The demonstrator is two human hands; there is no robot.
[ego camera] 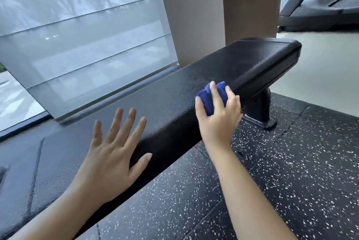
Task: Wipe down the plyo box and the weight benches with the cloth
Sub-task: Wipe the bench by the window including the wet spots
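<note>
A long black padded weight bench (242, 64) runs from the lower left to the upper right. My right hand (217, 117) grips a bunched blue cloth (215, 96) and holds it against the bench's near edge, past the middle. My left hand (114, 146) lies flat on the bench top with fingers spread and straight, thumb over the near edge. No plyo box is in view.
The bench's black leg and foot (262, 111) stand on speckled black rubber flooring (281, 171). A window with a grey blind (77, 45) runs behind the bench. A beige column (223, 6) rises at its far end, and a treadmill base (320, 6) stands at the top right.
</note>
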